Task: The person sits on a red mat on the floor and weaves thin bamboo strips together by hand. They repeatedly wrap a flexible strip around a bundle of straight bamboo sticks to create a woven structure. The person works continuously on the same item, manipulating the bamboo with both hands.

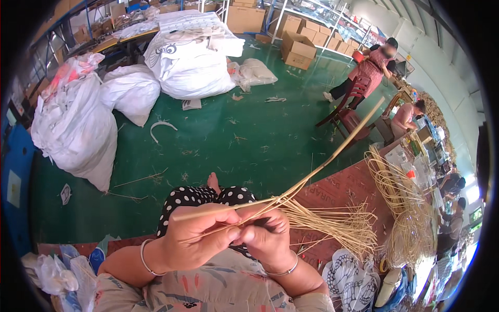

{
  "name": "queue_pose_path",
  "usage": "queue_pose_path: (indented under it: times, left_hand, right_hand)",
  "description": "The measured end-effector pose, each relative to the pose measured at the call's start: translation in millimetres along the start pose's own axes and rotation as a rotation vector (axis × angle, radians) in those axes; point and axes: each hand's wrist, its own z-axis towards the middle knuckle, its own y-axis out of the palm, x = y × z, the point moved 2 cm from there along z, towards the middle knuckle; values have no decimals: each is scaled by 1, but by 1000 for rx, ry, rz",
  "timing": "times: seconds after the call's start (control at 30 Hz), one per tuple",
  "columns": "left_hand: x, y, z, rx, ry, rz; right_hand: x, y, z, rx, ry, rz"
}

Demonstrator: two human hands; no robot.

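A few long tan strands of cane point(327, 160) pass through both my hands, held in front of my body and slanting up to the right. My left hand point(200, 231) pinches them between thumb and fingers, with one flat end poking out past its fingers. Close against it, my right hand point(265, 231) grips the strands too, thumb tip nearly meeting the left thumb. The strands cross just beyond my right fingers. What lies between the two thumbs is too small to make out. Beside my right hand a pile of cut cane sticks point(338, 223) lies on a reddish-brown board point(345, 190).
Coiled cane bundles point(400, 197) lie at the right, beside a patterned plastic bag point(351, 275). Full white sacks point(78, 130) stand on the green floor point(208, 151) at the left. A person point(369, 70) stands near a dark red chair point(353, 104); other people sit along the right.
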Motion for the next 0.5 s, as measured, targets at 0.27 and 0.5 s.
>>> queue_pose_path:
  times: [0.27, 0.5]
  left_hand:
    - [-2, -6, -3, 31, -206, -166]
    - [17, 1, -5, -393, -43, -105]
  right_hand:
    - [5, -21, 10, -92, -3, -416]
    - [-46, 2, 10, -296, -128, -407]
